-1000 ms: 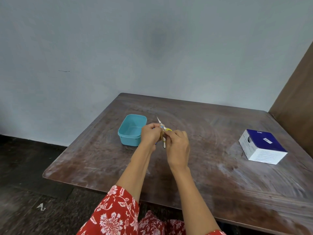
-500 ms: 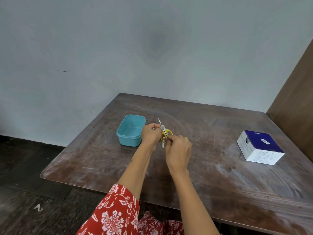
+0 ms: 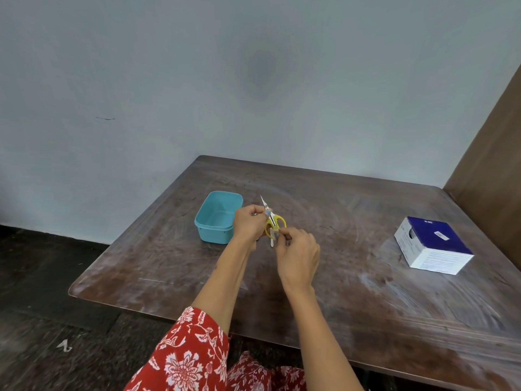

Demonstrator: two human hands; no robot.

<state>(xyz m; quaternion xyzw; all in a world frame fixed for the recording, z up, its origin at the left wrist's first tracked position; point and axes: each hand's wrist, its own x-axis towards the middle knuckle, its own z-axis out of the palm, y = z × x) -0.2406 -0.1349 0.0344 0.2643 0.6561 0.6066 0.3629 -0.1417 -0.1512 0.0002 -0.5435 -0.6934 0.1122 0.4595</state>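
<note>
both hands meet above the middle of the table (image 3: 352, 292), a little toward its far left part. the left hand (image 3: 249, 225) has its fingers curled round a small pair of scissors (image 3: 265, 206) with yellow handles, gripping them near the pivot so that the closed blades point up and away toward the far wall. the right hand (image 3: 298, 256) sits just beside it on the near right, thumb and forefinger pinched on a small pale strip (image 3: 272, 238) that hangs down right by the scissor handles; what the strip is made of is too small to tell. an open teal plastic container (image 3: 214, 235) stands on the table just left of the left hand. a blue and white cardboard box (image 3: 434, 246) lies well apart, near the right edge. a red floral sleeve (image 3: 194, 354) covers the left upper arm at the near edge.
</note>
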